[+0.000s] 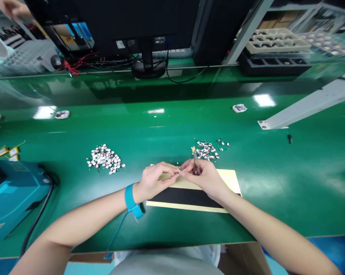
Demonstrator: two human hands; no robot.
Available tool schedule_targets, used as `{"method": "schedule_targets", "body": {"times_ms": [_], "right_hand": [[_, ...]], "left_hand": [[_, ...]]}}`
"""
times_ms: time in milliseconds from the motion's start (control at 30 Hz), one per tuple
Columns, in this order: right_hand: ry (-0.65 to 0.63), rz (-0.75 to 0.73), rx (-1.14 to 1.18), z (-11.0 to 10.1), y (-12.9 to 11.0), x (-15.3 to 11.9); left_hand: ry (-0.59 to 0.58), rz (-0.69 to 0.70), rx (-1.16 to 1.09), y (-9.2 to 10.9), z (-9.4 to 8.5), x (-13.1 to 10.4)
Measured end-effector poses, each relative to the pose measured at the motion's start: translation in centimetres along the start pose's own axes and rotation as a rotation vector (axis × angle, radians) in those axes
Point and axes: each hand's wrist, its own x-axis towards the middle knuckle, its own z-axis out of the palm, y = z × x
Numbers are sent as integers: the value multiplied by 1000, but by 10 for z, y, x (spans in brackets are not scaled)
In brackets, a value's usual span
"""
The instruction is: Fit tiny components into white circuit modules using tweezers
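Observation:
My left hand (156,178), with a blue wrist strap (130,198), is closed, its thumb and fingertips pinching a small white part with a thin dark lead (179,171). Thumb and forefinger of my right hand (205,177) meet at the same part from the other side. Tucked in the right fingers is a slim tool (195,157) with a yellowish tip pointing away from me; its exact kind is unclear. Both hands are over a pale yellow sheet (231,179) with a black strip (186,196) across it.
Small white parts lie in a left pile (105,158) and a right pile (207,150) on the green table (161,133). A blue machine (14,198) stands at left, a monitor (146,57) behind. A metal post (310,101) rises at right. Another person's hand (14,8) shows top left.

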Motion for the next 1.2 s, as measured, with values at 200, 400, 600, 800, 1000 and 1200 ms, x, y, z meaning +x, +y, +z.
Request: {"method": "schedule_targets", "body": {"times_ms": [200, 400, 600, 800, 1000, 1200], "right_hand": [[-134, 42, 58, -13, -2, 1], [-149, -55, -345, -16, -1, 2], [182, -281, -872, -39, 8, 17], [134, -423, -997, -35, 1, 9], [-64, -405, -1030, -18, 1, -3], [-146, -351, -986, -14, 3, -6]], "left_hand": [[4, -9, -72, 0, 3, -2], [-246, 78, 104, 6, -3, 6], [-448, -118, 648, 6, -83, 14], [-562, -344, 1063, -7, -128, -15], [-615, -284, 1175, -11, -114, -20], [-628, -233, 1130, -13, -110, -16]]}}
